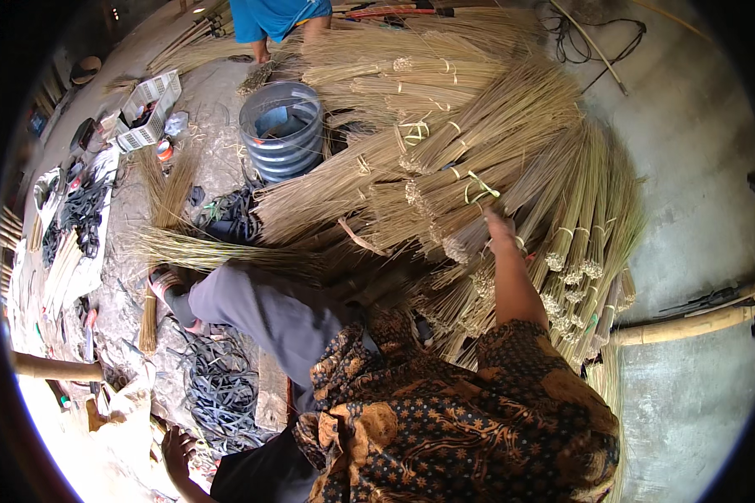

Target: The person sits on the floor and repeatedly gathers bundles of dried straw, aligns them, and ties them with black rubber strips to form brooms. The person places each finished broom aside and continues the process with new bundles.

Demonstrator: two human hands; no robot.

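My right hand point(499, 226) reaches out onto a heap of thin dry stick bundles point(486, 109), at the cut ends of one of them. Its fingers are blurred, so whether they grip is unclear. Close by its fingertips, a pale green tie point(480, 189) rings a bundle. More tied bundles point(575, 247) lie just to the right of that wrist. Down at the lower left, my left hand point(176, 453) is held away from the heap, fingers apart and nothing in them. Near it a pile of black strips point(222, 390) covers the floor.
A ribbed grey tub point(281, 159) stands left of the heap. Beyond it are a white plastic crate point(147, 117) and a person in blue shorts point(281, 18). A loose greenish bundle point(201, 250) lies by my knee. Bamboo poles point(688, 325) run along the right wall.
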